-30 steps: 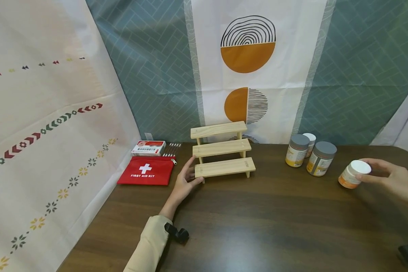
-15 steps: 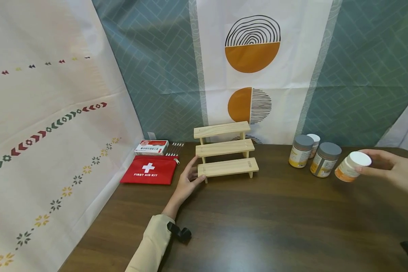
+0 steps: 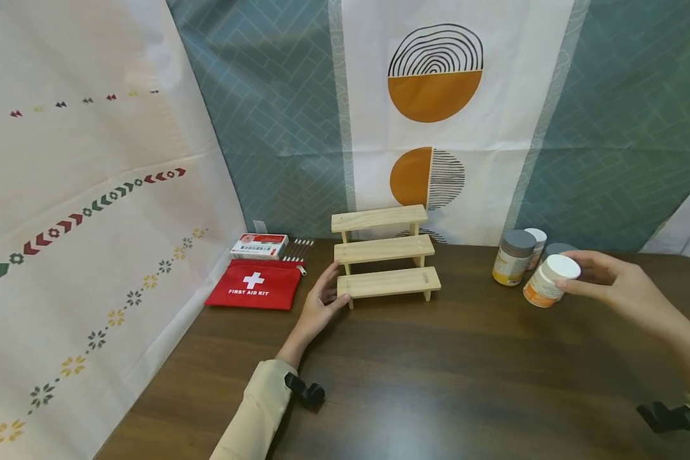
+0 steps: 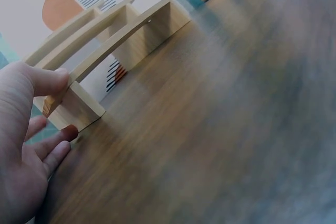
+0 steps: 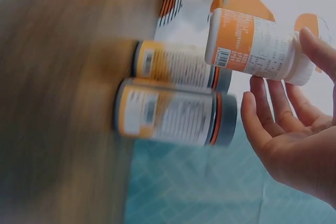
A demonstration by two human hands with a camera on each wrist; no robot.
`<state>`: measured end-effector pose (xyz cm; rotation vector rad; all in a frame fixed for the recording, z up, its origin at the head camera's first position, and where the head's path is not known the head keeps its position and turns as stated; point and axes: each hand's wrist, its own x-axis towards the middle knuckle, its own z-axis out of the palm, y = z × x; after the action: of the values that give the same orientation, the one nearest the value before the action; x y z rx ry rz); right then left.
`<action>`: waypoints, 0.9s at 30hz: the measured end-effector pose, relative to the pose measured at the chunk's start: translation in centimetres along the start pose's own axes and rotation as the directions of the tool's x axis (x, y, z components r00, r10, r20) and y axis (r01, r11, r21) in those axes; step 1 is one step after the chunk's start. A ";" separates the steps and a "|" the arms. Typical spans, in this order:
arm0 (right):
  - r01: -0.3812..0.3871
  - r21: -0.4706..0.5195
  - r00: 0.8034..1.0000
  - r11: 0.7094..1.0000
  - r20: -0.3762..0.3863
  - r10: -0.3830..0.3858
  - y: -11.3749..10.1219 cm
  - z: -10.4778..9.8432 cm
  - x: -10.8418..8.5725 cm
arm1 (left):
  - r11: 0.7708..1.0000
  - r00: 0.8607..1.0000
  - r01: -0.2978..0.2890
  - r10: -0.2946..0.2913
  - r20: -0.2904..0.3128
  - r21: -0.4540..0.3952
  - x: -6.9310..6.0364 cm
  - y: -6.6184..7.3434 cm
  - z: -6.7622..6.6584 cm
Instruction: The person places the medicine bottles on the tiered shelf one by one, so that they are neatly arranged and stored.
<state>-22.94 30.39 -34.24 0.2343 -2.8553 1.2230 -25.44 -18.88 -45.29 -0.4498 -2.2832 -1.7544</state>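
Observation:
My right hand grips a white pill bottle with an orange-banded label by its white cap, thumb on one side and fingers on the other. The bottle is tilted and held above the table, as the right wrist view also shows. My left hand holds the left end of a three-step wooden stand. In the left wrist view its thumb lies on the front step's end, with the other fingers lower down beside the leg. The steps bear nothing.
Two grey-lidded supplement jars, one at the left and one partly hidden in the head view, stand by a white-capped bottle. Left of the stand lie a red first aid pouch, a medicine box and cotton swabs.
My right hand has lifted the pill bottle off the table and carried it left, in front of the grey-lidded jars. My left hand stays at the stand. The head view has shifted slightly.

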 end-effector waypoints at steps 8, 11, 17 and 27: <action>0.033 0.113 0.999 0.993 0.015 -0.035 -4.3 2.4 2.7 | 1.000 1.000 -0.010 0.010 -0.002 0.001 0.0 0.0 0.1; 0.044 0.154 0.999 0.987 -0.003 -0.044 -6.0 3.6 3.5 | 1.000 1.000 -0.008 0.008 -0.003 0.006 0.0 0.0 0.0; 0.080 0.253 0.997 0.964 -0.014 -0.079 -8.9 5.7 5.4 | 1.000 1.000 0.000 0.000 -0.004 0.003 0.2 0.1 -0.2; 0.132 0.313 0.991 0.941 -0.063 -0.118 -12.4 8.3 8.7 | 1.000 1.000 0.014 -0.014 -0.009 -0.006 0.2 0.1 -0.2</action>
<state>-29.45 14.79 -30.35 0.3848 -2.5486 1.6309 -25.61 -19.01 -45.11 -0.4269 -2.2807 -1.7669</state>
